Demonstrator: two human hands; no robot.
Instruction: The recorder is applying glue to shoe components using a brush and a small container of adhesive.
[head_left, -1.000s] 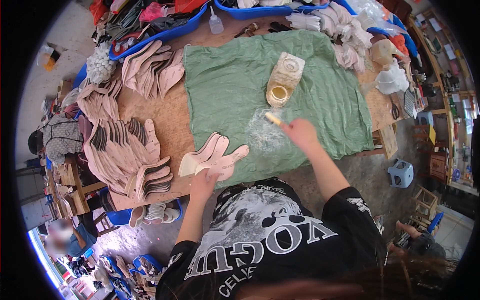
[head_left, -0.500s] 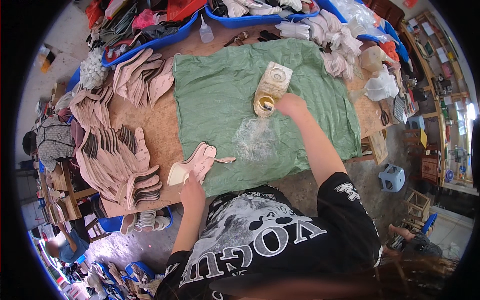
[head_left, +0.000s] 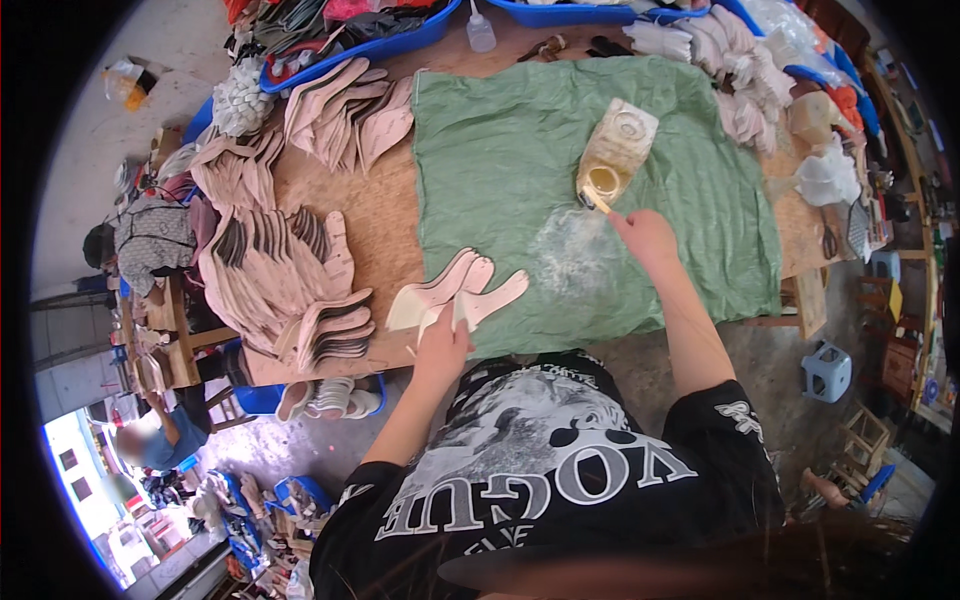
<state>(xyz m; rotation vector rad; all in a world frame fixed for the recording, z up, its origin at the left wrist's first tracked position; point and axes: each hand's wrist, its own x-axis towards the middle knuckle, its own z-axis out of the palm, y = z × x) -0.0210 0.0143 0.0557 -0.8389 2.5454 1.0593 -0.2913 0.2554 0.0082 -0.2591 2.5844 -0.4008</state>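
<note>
Soft, fairly even light covers the bench [head_left: 385, 225], and faint shading marks the creases of the green sheet [head_left: 480, 140]. The left hand [head_left: 443, 342] and right hand [head_left: 650, 238] read clearly. At lower left, a bright opening [head_left: 75, 475] burns to white — fringed blue-violet — and the floor [head_left: 250, 445] nearby glows lilac. Fisheye curvature bends the outer edges; hair [head_left: 820, 555] below blurs darkly.
</note>
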